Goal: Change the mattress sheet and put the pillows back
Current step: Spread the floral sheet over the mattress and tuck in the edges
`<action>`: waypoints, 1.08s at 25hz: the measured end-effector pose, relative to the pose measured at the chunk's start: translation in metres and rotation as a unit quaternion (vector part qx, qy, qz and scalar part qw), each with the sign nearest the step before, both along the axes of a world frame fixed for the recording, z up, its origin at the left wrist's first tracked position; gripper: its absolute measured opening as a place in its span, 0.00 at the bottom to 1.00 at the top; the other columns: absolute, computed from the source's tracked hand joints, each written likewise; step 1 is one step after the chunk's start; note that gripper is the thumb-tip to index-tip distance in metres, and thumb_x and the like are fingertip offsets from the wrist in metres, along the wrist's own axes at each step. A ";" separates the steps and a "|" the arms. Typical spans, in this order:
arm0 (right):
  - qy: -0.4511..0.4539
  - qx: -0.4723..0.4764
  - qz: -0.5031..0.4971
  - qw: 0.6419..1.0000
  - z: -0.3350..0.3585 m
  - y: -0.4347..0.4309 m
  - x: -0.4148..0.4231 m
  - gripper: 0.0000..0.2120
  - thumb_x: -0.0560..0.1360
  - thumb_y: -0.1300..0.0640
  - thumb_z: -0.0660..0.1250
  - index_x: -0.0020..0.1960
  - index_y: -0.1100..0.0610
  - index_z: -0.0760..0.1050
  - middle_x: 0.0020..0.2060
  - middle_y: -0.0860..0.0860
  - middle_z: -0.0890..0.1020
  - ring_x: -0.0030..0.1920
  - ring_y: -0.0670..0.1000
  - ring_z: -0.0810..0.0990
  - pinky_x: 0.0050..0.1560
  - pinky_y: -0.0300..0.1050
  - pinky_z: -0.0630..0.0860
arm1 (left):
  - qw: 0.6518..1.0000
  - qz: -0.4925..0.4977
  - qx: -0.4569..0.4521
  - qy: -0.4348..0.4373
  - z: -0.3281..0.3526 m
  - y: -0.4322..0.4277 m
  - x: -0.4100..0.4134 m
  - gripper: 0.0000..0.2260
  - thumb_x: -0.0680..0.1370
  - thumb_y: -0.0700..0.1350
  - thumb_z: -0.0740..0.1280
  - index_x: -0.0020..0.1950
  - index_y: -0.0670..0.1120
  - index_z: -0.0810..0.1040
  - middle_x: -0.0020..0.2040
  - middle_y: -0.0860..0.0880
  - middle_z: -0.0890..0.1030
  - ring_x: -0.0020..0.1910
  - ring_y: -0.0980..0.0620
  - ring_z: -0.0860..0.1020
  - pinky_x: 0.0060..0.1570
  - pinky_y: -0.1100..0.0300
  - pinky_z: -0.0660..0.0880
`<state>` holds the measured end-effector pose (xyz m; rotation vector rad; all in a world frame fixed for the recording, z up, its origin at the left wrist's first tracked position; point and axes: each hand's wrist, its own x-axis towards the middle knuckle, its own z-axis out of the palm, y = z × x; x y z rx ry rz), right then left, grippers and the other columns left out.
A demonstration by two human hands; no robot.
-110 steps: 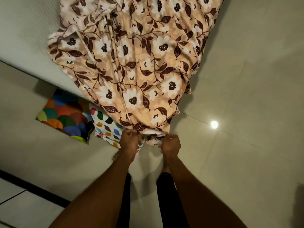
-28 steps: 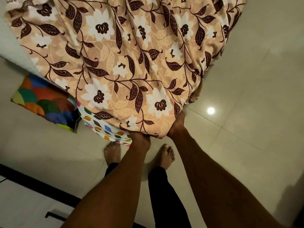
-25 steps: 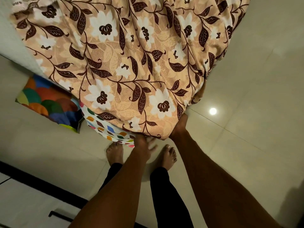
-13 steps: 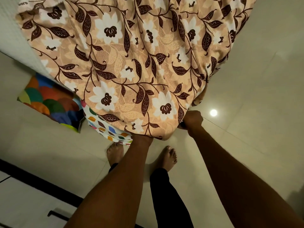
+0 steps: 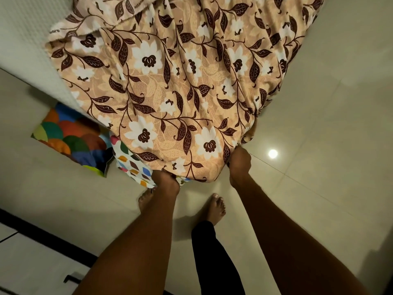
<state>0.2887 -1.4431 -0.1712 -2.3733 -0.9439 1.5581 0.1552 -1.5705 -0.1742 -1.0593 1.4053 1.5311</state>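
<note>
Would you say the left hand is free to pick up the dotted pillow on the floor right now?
Probably not: the left hand is tucked under the sheet hem, although the dotted pillow lies right beside it.

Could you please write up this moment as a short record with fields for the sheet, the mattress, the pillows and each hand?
sheet: floral sheet, tan with white flowers and brown leaves, draped over the mattress corner, its top left edge folded back
mattress: white mattress bare at the upper left
pillows: two on the floor beside the mattress, rainbow-scale pillow and white leaf-print pillow, partly under the sheet
left hand: grips the sheet's lower edge
right hand: grips the sheet at the corner's right side
</note>
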 end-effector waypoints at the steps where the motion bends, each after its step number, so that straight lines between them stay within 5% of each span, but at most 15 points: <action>1: -0.035 0.055 0.005 0.998 0.012 -0.004 -0.004 0.17 0.82 0.52 0.57 0.62 0.55 0.80 0.57 0.53 0.83 0.60 0.56 0.81 0.65 0.57 0.78 | 0.999 0.003 -0.032 0.008 0.000 -0.003 -0.003 0.20 0.88 0.50 0.52 0.77 0.46 0.69 0.69 0.44 0.75 0.69 0.41 0.74 0.62 0.49 0.74; 3: -0.087 0.237 0.084 0.964 0.039 -0.015 -0.010 0.18 0.82 0.54 0.59 0.70 0.54 0.75 0.66 0.52 0.79 0.66 0.53 0.76 0.67 0.48 0.73 | 0.984 -0.036 -0.153 0.085 -0.005 -0.011 -0.012 0.14 0.86 0.46 0.61 0.69 0.44 0.76 0.66 0.41 0.78 0.69 0.37 0.76 0.64 0.48 0.76; 5: -0.100 0.385 0.267 0.878 0.062 -0.029 -0.019 0.19 0.80 0.59 0.63 0.70 0.54 0.74 0.70 0.51 0.75 0.70 0.51 0.72 0.69 0.45 0.68 | 0.936 -0.132 -0.263 0.194 0.002 -0.016 -0.019 0.15 0.84 0.43 0.64 0.69 0.39 0.77 0.67 0.37 0.80 0.66 0.35 0.78 0.61 0.53 0.75; 7: -0.083 0.405 0.412 0.812 0.071 -0.044 -0.039 0.18 0.79 0.60 0.64 0.68 0.54 0.76 0.72 0.53 0.74 0.72 0.53 0.70 0.71 0.50 0.67 | 0.890 -0.205 -0.288 0.289 0.025 -0.014 -0.030 0.16 0.84 0.40 0.63 0.70 0.37 0.76 0.66 0.36 0.79 0.64 0.36 0.78 0.57 0.59 0.71; 9: -0.088 0.346 0.493 0.794 0.080 -0.061 -0.067 0.20 0.77 0.57 0.62 0.68 0.52 0.76 0.73 0.54 0.73 0.73 0.56 0.71 0.72 0.55 0.70 | 0.847 -0.269 -0.293 0.352 0.050 -0.010 -0.046 0.15 0.83 0.39 0.63 0.70 0.38 0.74 0.65 0.38 0.77 0.63 0.39 0.78 0.60 0.55 0.74; 13: -0.124 0.263 0.547 0.785 0.096 -0.092 -0.119 0.20 0.77 0.51 0.62 0.68 0.52 0.76 0.71 0.54 0.75 0.71 0.57 0.72 0.69 0.58 0.73 | 0.695 -0.450 -0.308 0.469 0.084 -0.025 -0.084 0.20 0.78 0.42 0.68 0.70 0.43 0.72 0.69 0.41 0.73 0.65 0.43 0.74 0.62 0.44 0.74; 20: -0.192 0.230 0.559 0.773 0.134 -0.119 -0.201 0.24 0.82 0.44 0.58 0.74 0.55 0.69 0.73 0.58 0.72 0.72 0.59 0.70 0.72 0.60 0.70 | 0.518 -0.656 -0.262 0.483 0.134 -0.070 -0.194 0.31 0.78 0.48 0.71 0.78 0.46 0.65 0.80 0.43 0.62 0.79 0.43 0.63 0.76 0.43 0.65; 27: -0.194 0.226 0.521 0.800 0.177 -0.135 -0.346 0.28 0.83 0.42 0.56 0.77 0.56 0.66 0.78 0.59 0.67 0.78 0.60 0.64 0.77 0.61 0.64 | 0.404 -0.724 -0.248 0.502 0.178 -0.083 -0.355 0.31 0.80 0.52 0.65 0.81 0.45 0.62 0.83 0.42 0.58 0.83 0.42 0.54 0.81 0.39 0.54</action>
